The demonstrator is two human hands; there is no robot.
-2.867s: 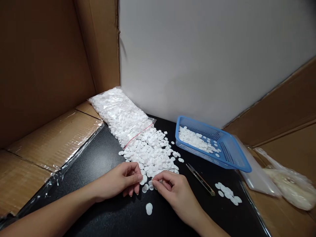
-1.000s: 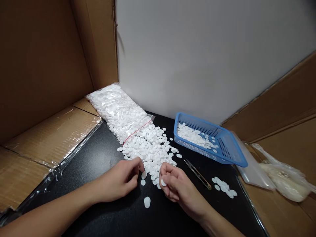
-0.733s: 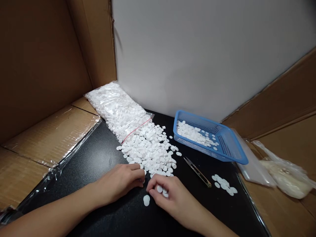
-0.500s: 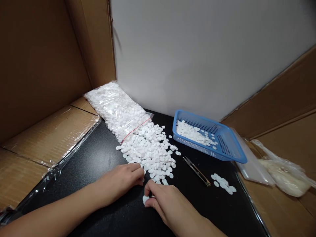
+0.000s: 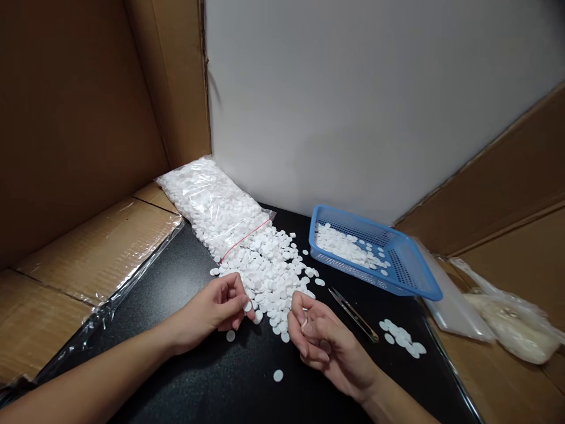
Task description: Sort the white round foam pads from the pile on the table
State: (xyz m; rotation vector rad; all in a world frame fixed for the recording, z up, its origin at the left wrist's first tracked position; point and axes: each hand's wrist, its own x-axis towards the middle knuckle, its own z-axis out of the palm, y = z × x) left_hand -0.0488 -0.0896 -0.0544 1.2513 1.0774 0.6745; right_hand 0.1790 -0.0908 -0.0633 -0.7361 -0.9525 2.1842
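A heap of small white round discs [image 5: 269,271] spills from the mouth of a clear zip bag [image 5: 212,197] with a red seal line. At the heap's near left edge, my left hand [image 5: 225,303] is closed, with a white disc [image 5: 248,307] between thumb and fingers. To the heap's near right, my right hand [image 5: 329,341] is turned partly palm up, fingers curled. A white disc [image 5: 304,323] shows edge-on in its pinch. One loose disc [image 5: 278,376] lies on the black table [image 5: 176,383] between my forearms, and another [image 5: 230,335] below my left hand.
Right of the heap stands a blue perforated basket [image 5: 375,277] partly filled with discs. Thread snips [image 5: 353,315] lie before it, and a small group of discs [image 5: 402,338] to their right. Clear plastic bags [image 5: 512,321] rest at far right. Cardboard [image 5: 88,253] borders the left.
Both hands have lifted and turned, showing more of the fingers; my right hand has moved right. A loose disc now lies on the table near where its fingertips were.
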